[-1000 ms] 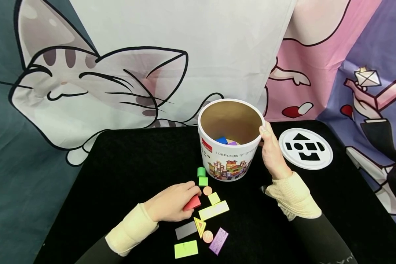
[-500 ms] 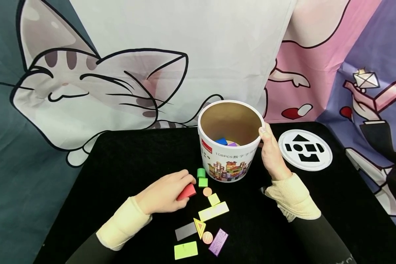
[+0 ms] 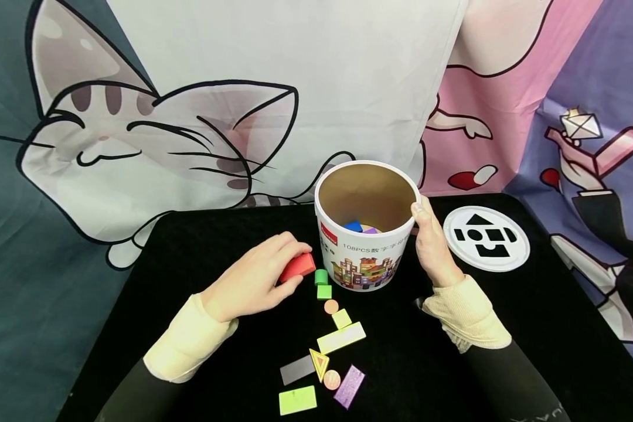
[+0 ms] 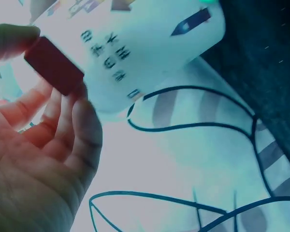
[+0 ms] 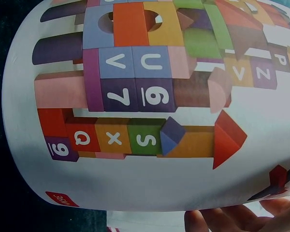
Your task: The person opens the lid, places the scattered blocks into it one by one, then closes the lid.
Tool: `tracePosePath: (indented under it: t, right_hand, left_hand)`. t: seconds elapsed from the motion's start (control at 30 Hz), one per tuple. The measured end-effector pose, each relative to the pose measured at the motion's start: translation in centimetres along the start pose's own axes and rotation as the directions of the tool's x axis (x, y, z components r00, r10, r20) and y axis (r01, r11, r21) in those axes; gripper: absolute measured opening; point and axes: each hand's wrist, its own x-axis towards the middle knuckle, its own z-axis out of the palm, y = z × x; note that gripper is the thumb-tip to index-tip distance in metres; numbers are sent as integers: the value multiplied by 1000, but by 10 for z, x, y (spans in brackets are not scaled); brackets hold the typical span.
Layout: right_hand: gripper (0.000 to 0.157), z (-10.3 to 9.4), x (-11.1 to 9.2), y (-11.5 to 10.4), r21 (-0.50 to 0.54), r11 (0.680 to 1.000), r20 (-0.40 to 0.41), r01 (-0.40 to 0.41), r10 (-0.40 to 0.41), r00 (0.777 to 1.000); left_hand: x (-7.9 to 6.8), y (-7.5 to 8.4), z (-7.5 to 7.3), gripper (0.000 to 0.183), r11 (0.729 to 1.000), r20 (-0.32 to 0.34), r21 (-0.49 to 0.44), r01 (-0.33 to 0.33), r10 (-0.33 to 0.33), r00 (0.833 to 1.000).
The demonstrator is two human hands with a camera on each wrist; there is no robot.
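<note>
Between thumb and fingers, my left hand (image 3: 255,275) pinches a red block (image 3: 298,267), held just left of the white bucket (image 3: 369,258). In the left wrist view the same red block (image 4: 54,65) is gripped at its ends, overlapping the bucket's printed side. My right hand (image 3: 434,243) grips the bucket's rim on its right side, thumb over the edge. Blue and purple blocks show at the bottom of the bucket. The right wrist view is filled by the bucket's printed wall (image 5: 135,179), with right-hand fingers (image 5: 237,218) below it.
A row of blocks runs toward me from the bucket: a green cylinder (image 3: 321,277), a green cube (image 3: 324,292), a long pale-yellow block (image 3: 341,338), a yellow triangle (image 3: 319,364), a grey block (image 3: 297,370), a purple block (image 3: 350,387). The white lid (image 3: 486,238) lies right.
My left hand has lifted the red block from beside the row and carried it up and forward toward the bucket. The right hand has kept its hold on the rim.
</note>
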Motion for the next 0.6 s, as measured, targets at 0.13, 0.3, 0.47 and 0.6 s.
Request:
tracePosePath:
  t: [0.13,0.3,0.47,0.6]
  right_hand:
    - [56,0,0,0,-1,1000,0,-1,1,1000]
    - [55,1,0,0,8,1000,3,5,-5,1000]
    - [56,0,1,0,10,1000,8,15,-15,1000]
    - [57,0,1,0,16,1000,6,16,-16,1000]
  left_hand:
    - [12,0,-10,40,999,-61,43,-4,7,998]
    - [26,3,-21,40,999,-146,45,-18,25,989]
    - [42,8,-29,39,998,-221,39,-50,58,974]
    - [56,11,-34,39,997,-260,33,-72,78,962]
